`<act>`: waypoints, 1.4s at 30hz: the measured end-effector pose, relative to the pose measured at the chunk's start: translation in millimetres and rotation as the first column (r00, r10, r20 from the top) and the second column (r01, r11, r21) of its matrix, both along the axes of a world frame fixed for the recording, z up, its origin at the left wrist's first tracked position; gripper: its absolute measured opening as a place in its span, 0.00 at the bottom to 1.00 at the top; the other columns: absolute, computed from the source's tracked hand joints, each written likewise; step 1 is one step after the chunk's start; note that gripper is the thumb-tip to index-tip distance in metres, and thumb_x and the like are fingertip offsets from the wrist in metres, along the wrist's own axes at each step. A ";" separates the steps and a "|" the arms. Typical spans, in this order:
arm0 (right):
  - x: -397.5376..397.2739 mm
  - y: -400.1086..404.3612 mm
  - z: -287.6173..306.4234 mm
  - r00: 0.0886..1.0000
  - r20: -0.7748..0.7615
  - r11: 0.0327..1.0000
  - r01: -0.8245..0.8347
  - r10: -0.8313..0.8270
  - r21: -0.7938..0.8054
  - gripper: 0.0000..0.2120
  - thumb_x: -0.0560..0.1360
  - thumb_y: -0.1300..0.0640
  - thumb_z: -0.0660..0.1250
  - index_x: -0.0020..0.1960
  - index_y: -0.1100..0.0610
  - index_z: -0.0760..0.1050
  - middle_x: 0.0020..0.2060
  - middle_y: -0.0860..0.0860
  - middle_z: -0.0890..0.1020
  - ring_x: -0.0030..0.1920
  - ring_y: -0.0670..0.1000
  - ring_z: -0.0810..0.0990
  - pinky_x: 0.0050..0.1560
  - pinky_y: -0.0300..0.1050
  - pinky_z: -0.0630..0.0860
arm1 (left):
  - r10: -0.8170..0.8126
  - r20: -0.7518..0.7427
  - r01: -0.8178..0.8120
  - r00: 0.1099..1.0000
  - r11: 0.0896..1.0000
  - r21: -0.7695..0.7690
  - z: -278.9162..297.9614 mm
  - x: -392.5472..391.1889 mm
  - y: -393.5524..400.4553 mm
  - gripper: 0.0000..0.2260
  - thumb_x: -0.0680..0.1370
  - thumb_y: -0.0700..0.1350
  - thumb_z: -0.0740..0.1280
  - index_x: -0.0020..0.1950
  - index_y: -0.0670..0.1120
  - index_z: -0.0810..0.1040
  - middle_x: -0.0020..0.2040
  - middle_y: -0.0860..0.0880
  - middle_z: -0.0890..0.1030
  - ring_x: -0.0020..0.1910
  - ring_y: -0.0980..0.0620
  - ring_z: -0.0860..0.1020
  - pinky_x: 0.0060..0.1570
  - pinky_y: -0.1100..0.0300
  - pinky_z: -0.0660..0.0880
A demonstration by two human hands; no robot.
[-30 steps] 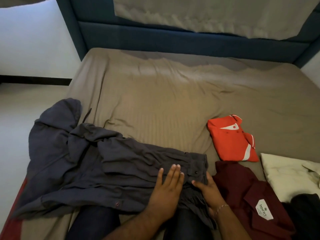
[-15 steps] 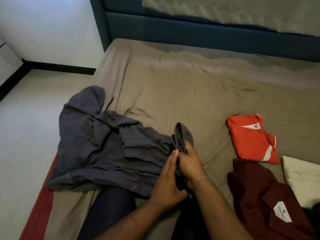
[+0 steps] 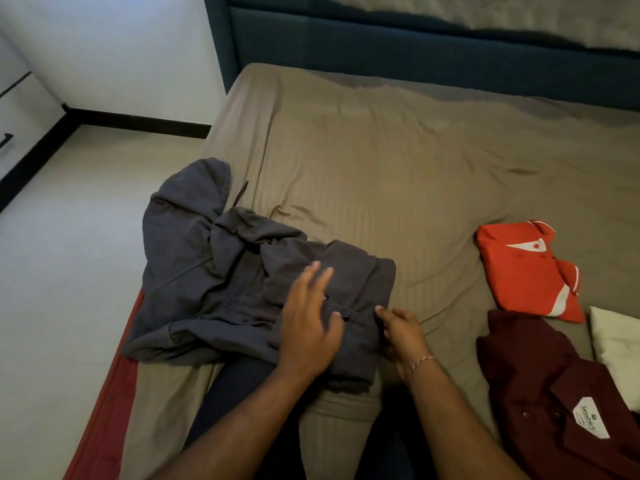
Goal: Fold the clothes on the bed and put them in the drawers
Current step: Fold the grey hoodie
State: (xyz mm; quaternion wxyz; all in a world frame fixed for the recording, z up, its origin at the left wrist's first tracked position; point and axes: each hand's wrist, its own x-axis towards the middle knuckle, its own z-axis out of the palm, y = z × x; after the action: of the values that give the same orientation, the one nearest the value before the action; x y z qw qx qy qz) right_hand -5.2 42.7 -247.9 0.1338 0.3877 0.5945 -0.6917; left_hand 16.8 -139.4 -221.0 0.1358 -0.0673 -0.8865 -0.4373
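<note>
From my head view, my left hand (image 3: 308, 323) lies flat, fingers straight, grip released, pressing the folded right part of the grey shirt (image 3: 221, 282) at the near left of the bed (image 3: 398, 174). My right hand (image 3: 401, 336) rests at the fold's right edge, fingers loosely curled; I cannot tell whether it is grasping cloth. Right of them lie a folded orange shirt (image 3: 526, 271), farther off, and a maroon shirt (image 3: 540, 386), nearer.
</note>
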 end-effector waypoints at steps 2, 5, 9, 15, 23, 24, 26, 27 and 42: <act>2.3 -8.1 -8.8 0.999 -0.030 0.993 -0.041 0.038 -0.111 0.18 0.78 0.58 0.73 0.64 0.66 0.77 0.53 0.61 0.87 0.51 0.62 0.87 0.45 0.52 0.84 | -0.129 0.075 0.147 0.989 0.929 -0.340 -13.6 -5.3 10.0 0.35 0.80 0.55 0.61 0.85 0.53 0.52 0.86 0.49 0.47 0.85 0.49 0.44 0.82 0.50 0.43; -0.9 -16.3 -17.0 0.981 -0.143 0.987 -0.145 0.134 -0.066 0.15 0.78 0.60 0.73 0.63 0.62 0.79 0.54 0.61 0.86 0.53 0.61 0.87 0.52 0.57 0.85 | -0.034 0.441 0.277 0.897 0.821 -0.500 -42.8 -13.7 7.9 0.36 0.83 0.62 0.54 0.85 0.55 0.39 0.83 0.49 0.31 0.83 0.47 0.34 0.80 0.37 0.38; -6.7 -13.3 -19.1 0.966 -0.181 0.965 -0.145 0.185 0.217 0.11 0.77 0.64 0.73 0.58 0.56 0.78 0.52 0.56 0.86 0.55 0.58 0.85 0.59 0.59 0.82 | -0.076 0.556 0.343 0.828 0.852 -0.395 -58.8 -18.9 6.6 0.36 0.81 0.66 0.51 0.85 0.57 0.38 0.84 0.51 0.34 0.83 0.50 0.34 0.80 0.36 0.40; -15.3 52.3 3.8 0.961 -0.261 0.976 -0.035 0.092 0.217 0.11 0.77 0.62 0.74 0.56 0.51 0.82 0.49 0.51 0.88 0.48 0.52 0.87 0.46 0.46 0.84 | 0.094 0.400 0.068 0.912 0.925 -0.373 -31.0 -27.5 23.2 0.34 0.81 0.64 0.49 0.85 0.52 0.53 0.86 0.50 0.52 0.84 0.52 0.47 0.82 0.44 0.46; -26.3 201.1 45.9 0.996 0.001 0.711 -0.061 0.085 0.701 0.14 0.76 0.56 0.76 0.59 0.59 0.80 0.55 0.62 0.84 0.55 0.63 0.83 0.61 0.62 0.78 | 0.042 0.434 0.190 0.900 0.859 -0.476 -29.0 -53.6 -16.5 0.35 0.81 0.60 0.61 0.85 0.51 0.53 0.85 0.45 0.53 0.84 0.46 0.52 0.79 0.41 0.57; -29.0 202.0 50.9 0.994 0.047 0.659 -0.101 0.099 0.745 0.18 0.76 0.54 0.75 0.61 0.61 0.79 0.57 0.64 0.83 0.56 0.66 0.82 0.61 0.62 0.77 | 0.038 0.491 0.219 0.870 0.863 -0.455 -30.0 -55.2 -20.2 0.35 0.82 0.60 0.61 0.85 0.50 0.54 0.85 0.44 0.53 0.84 0.45 0.52 0.79 0.42 0.57; -35.8 185.9 61.6 0.984 0.085 0.574 -0.160 0.156 0.803 0.22 0.76 0.52 0.74 0.64 0.62 0.76 0.58 0.66 0.82 0.57 0.68 0.80 0.57 0.57 0.75 | -0.008 0.500 0.229 0.866 0.896 -0.381 -31.1 -53.4 -19.7 0.34 0.82 0.59 0.63 0.84 0.50 0.56 0.85 0.45 0.54 0.84 0.46 0.54 0.79 0.45 0.58; -39.9 173.3 66.5 0.978 0.071 0.543 -0.170 0.198 0.822 0.23 0.76 0.52 0.74 0.65 0.62 0.74 0.58 0.66 0.81 0.57 0.68 0.80 0.55 0.56 0.74 | -0.050 0.466 0.212 0.884 0.929 -0.303 -29.2 -51.8 -14.9 0.32 0.82 0.58 0.64 0.84 0.50 0.59 0.85 0.46 0.57 0.83 0.47 0.56 0.79 0.48 0.58; -50.8 49.9 42.7 0.989 0.005 0.716 -0.111 0.148 0.689 0.41 0.69 0.46 0.80 0.76 0.55 0.67 0.69 0.59 0.73 0.68 0.61 0.74 0.70 0.57 0.72 | -0.339 0.710 -0.220 0.617 0.792 0.570 -7.0 -81.0 33.6 0.18 0.81 0.48 0.71 0.70 0.51 0.75 0.65 0.48 0.81 0.59 0.51 0.81 0.66 0.49 0.78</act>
State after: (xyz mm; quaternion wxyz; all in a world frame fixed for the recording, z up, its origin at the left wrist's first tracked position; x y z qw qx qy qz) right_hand -56.0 92.6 -205.3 0.0140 0.3495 0.8370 -0.4208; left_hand -64.2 -105.8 -228.1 -0.2664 0.1463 -0.6613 -0.6857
